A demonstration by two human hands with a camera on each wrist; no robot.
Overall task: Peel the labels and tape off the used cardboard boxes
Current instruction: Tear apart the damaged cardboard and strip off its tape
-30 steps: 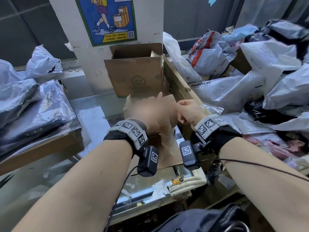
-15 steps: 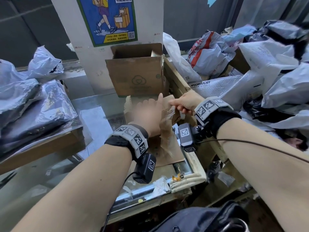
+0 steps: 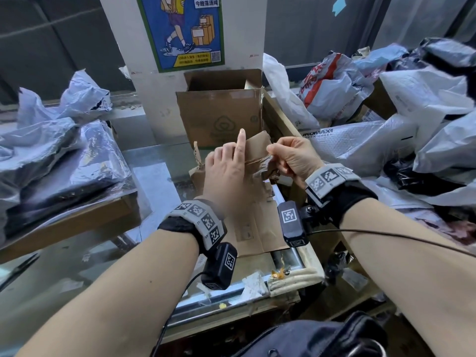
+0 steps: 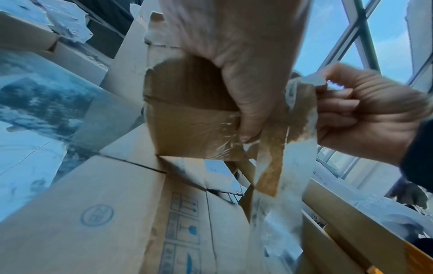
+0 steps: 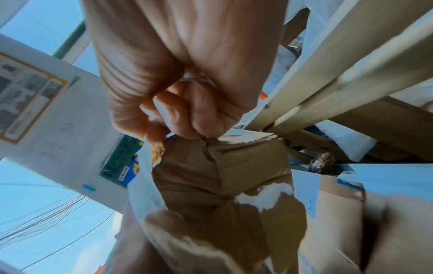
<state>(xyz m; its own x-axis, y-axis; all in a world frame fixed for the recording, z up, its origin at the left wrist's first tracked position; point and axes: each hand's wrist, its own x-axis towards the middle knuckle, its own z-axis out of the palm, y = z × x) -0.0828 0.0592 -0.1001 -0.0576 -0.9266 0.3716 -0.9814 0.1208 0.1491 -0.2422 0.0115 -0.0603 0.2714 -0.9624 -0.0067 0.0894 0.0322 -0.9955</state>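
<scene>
Cardboard flap (image 3: 257, 148) between both hands

Left hand (image 3: 226, 171) raised, index finger straight up, thumb pressing down — remaining fingers apparently curled. Right hand (image 3: 292, 158) fisted, fingertips pinching — forearms converging.

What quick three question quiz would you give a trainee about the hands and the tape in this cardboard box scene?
1. True or false: the right hand pinches a clear strip of peeled tape.
2. What does the left hand grip? A) flattened brown cardboard box B) grey plastic mailer bag
3. Fill in: the upright open brown carton stands below a blue ____.

Key: 1 true; 2 A; 3 poster.
</scene>
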